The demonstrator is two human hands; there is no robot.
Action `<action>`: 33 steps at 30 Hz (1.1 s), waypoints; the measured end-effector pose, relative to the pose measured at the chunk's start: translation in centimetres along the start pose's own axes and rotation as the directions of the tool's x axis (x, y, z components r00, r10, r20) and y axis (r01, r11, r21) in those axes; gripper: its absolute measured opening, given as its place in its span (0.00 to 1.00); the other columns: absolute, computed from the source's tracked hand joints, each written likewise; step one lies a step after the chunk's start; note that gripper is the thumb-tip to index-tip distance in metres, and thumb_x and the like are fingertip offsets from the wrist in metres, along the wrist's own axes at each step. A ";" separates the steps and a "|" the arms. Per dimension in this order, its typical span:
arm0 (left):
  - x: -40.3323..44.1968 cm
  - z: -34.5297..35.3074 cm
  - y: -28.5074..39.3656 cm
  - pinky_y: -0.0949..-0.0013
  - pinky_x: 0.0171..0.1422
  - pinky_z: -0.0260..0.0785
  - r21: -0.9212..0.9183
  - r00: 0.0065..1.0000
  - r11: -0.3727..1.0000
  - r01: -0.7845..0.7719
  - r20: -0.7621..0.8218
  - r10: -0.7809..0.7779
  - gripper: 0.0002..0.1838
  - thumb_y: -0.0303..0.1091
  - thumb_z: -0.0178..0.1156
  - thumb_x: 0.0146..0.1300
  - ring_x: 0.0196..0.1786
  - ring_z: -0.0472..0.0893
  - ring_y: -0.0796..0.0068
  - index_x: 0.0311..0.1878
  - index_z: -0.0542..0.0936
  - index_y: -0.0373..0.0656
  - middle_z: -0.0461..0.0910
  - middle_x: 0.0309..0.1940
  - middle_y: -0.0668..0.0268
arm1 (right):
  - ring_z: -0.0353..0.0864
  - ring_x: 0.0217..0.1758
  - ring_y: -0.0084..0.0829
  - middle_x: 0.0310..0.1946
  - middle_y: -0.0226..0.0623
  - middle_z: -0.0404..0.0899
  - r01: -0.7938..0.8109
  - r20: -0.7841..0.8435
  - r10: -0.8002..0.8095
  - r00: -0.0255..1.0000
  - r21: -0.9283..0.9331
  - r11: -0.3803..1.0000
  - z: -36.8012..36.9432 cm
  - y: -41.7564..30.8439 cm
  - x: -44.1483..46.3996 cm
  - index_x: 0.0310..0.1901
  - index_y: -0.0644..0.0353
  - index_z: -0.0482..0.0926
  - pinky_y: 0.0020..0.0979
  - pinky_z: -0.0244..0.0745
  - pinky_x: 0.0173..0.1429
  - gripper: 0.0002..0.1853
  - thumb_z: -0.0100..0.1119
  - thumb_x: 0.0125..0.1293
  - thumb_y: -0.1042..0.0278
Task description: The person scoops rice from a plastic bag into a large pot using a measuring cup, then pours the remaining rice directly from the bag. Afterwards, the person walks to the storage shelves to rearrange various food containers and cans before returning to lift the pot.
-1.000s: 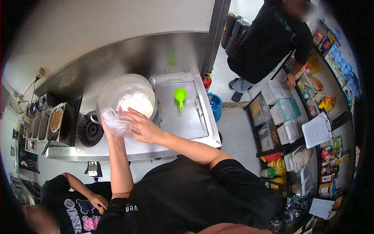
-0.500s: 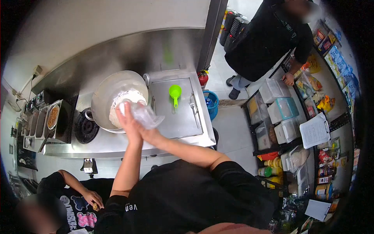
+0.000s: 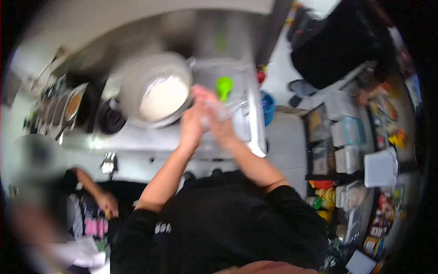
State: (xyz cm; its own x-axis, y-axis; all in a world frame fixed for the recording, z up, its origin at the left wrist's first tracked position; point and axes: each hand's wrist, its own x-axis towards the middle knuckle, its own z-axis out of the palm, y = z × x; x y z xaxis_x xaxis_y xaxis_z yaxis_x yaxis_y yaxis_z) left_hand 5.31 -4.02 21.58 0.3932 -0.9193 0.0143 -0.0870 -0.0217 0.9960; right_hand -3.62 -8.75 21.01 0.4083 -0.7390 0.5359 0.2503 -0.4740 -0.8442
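Observation:
My left hand (image 3: 192,122) and my right hand (image 3: 218,122) are pressed together around a crumpled clear plastic bag (image 3: 224,111). Motion blurs the fingers, and most of the bag is hidden between the palms. Just left of them stands a large metal pot (image 3: 131,93) holding a mound of white powder (image 3: 165,98). Beyond the hands, a bright green scoop (image 3: 224,85) lies on the steel counter, with its handle toward me.
A dark burner (image 3: 112,116) and food trays (image 3: 73,105) are left of the pot. One person (image 3: 102,201) is at lower left; another (image 3: 340,50) stands at upper right beside shelves of clear containers (image 3: 346,130). A blue bucket (image 3: 268,108) is past the counter's right end.
Both hands and the bag have moved right, from over the pot to beside it above the counter. The whole view has shifted and blurred.

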 end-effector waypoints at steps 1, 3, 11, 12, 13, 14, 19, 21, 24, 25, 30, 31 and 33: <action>-0.3 -0.5 -0.9 0.58 0.45 0.68 0.390 0.945 0.863 -0.323 0.079 0.317 0.24 0.45 0.41 0.71 0.41 0.79 0.50 0.45 0.76 0.31 0.79 0.41 0.45 | 0.64 0.65 0.35 0.61 0.44 0.67 0.001 0.039 -0.004 0.999 0.066 0.998 -0.2 0.2 -0.4 0.58 0.64 0.71 0.37 0.56 0.68 0.32 0.36 0.70 0.40; -0.3 0.8 -1.8 0.58 0.45 0.66 0.268 0.948 0.915 -0.302 -0.018 0.318 0.21 0.40 0.40 0.70 0.40 0.76 0.47 0.42 0.75 0.30 0.77 0.36 0.44 | 0.60 0.68 0.37 0.63 0.45 0.63 -0.035 0.137 0.006 0.991 0.212 0.977 -0.8 -0.5 -0.9 0.56 0.63 0.74 0.37 0.50 0.71 0.41 0.24 0.68 0.32; -0.5 1.8 -1.6 0.68 0.44 0.65 0.164 0.840 0.833 -0.528 -0.046 0.541 0.08 0.28 0.50 0.65 0.40 0.72 0.62 0.32 0.75 0.33 0.71 0.40 0.54 | 0.73 0.53 0.28 0.50 0.39 0.76 -0.175 -0.046 0.172 0.984 -0.072 0.982 -3.7 0.2 -1.9 0.50 0.65 0.76 0.28 0.66 0.58 0.18 0.47 0.72 0.58; -0.5 1.8 -1.4 0.68 0.44 0.65 0.158 0.838 0.831 -0.533 -0.041 0.545 0.08 0.28 0.50 0.65 0.40 0.72 0.62 0.32 0.75 0.33 0.71 0.40 0.54 | 0.74 0.49 0.25 0.45 0.37 0.77 -0.226 -0.112 0.224 0.968 -0.004 0.974 -4.1 0.3 -1.8 0.49 0.64 0.76 0.26 0.67 0.55 0.15 0.50 0.70 0.62; -0.5 1.9 -1.3 0.68 0.43 0.65 0.147 0.846 0.840 -0.522 -0.038 0.532 0.08 0.28 0.51 0.65 0.40 0.71 0.64 0.31 0.74 0.34 0.71 0.41 0.55 | 0.75 0.44 0.23 0.41 0.35 0.79 -0.270 -0.173 0.278 0.945 0.068 0.960 -4.5 0.4 -1.7 0.48 0.64 0.77 0.24 0.68 0.52 0.11 0.54 0.68 0.67; -0.5 2.0 -1.2 0.68 0.43 0.65 0.137 0.854 0.850 -0.509 -0.037 0.518 0.08 0.29 0.53 0.65 0.40 0.71 0.65 0.31 0.74 0.34 0.71 0.42 0.56 | 0.74 0.40 0.21 0.39 0.34 0.79 -0.231 -0.197 0.228 0.954 0.004 0.973 -4.7 0.2 -1.7 0.46 0.64 0.77 0.23 0.68 0.48 0.11 0.55 0.67 0.66; 0.4 2.9 -1.8 0.67 0.47 0.67 0.296 0.738 0.725 -0.622 -0.087 0.669 0.07 0.30 0.54 0.65 0.42 0.73 0.65 0.38 0.73 0.35 0.70 0.46 0.56 | 0.75 0.39 0.22 0.36 0.33 0.79 -0.247 -0.229 0.233 0.945 -0.032 0.969 -4.7 -0.5 -3.2 0.43 0.64 0.77 0.25 0.71 0.45 0.12 0.56 0.67 0.63; 1.0 4.2 -2.1 0.66 0.51 0.68 0.082 0.831 0.849 -0.522 -0.177 0.528 0.11 0.36 0.52 0.67 0.45 0.74 0.63 0.44 0.71 0.36 0.70 0.47 0.56 | 0.76 0.38 0.24 0.35 0.39 0.80 -0.138 -0.263 0.099 0.960 -0.132 0.982 -4.5 2.8 -5.4 0.43 0.65 0.77 0.28 0.73 0.43 0.15 0.57 0.66 0.59; 1.9 4.6 -4.2 0.66 0.53 0.71 -0.504 0.988 0.861 0.061 0.156 0.021 0.26 0.56 0.43 0.70 0.50 0.77 0.62 0.51 0.69 0.38 0.70 0.52 0.57 | 0.79 0.40 0.43 0.34 0.46 0.79 0.012 -0.085 -0.025 0.996 -0.150 0.989 -5.5 2.1 -6.0 0.37 0.64 0.78 0.41 0.72 0.45 0.20 0.55 0.63 0.51; 2.5 4.5 -4.9 0.66 0.52 0.72 -0.510 0.953 0.835 0.205 0.300 -0.050 0.28 0.57 0.42 0.69 0.50 0.77 0.64 0.52 0.69 0.39 0.72 0.51 0.58 | 0.79 0.41 0.46 0.34 0.45 0.78 0.113 -0.009 -0.117 0.993 -0.183 0.977 -6.2 2.0 -5.5 0.36 0.65 0.78 0.44 0.70 0.46 0.18 0.54 0.64 0.54; 1.1 5.9 -3.2 0.72 0.56 0.68 -0.398 0.673 0.617 0.679 0.672 -0.308 0.26 0.55 0.38 0.72 0.50 0.76 0.73 0.51 0.70 0.39 0.76 0.46 0.61 | 0.75 0.39 0.46 0.32 0.44 0.76 0.350 0.090 -0.359 0.929 -0.528 0.774 -8.3 1.6 -3.6 0.33 0.64 0.76 0.44 0.65 0.48 0.11 0.55 0.61 0.63; 0.6 6.4 -2.2 0.73 0.52 0.68 -0.409 0.720 0.631 0.659 0.587 -0.371 0.24 0.53 0.39 0.72 0.46 0.76 0.76 0.50 0.71 0.40 0.76 0.44 0.63 | 0.74 0.39 0.45 0.30 0.43 0.75 0.326 0.035 -0.384 0.923 -0.603 0.728 -8.4 1.4 -3.4 0.31 0.64 0.76 0.43 0.65 0.49 0.09 0.55 0.59 0.65; 0.8 6.9 -3.1 0.75 0.48 0.68 -0.409 0.751 0.649 0.642 0.504 -0.426 0.22 0.51 0.40 0.72 0.42 0.76 0.79 0.48 0.72 0.40 0.76 0.42 0.65 | 0.72 0.41 0.46 0.32 0.45 0.74 0.287 0.040 -0.345 0.938 -0.649 0.704 -8.4 0.7 -3.1 0.32 0.65 0.75 0.42 0.65 0.48 0.08 0.56 0.59 0.67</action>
State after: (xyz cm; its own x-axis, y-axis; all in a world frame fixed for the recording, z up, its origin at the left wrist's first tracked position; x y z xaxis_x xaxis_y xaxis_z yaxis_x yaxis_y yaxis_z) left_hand -0.39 -7.34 17.86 -0.1285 -0.8794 -0.4583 0.5699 -0.4437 0.6916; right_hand -12.08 -10.79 18.77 0.3313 -0.5101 0.7938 -0.2767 -0.8568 -0.4352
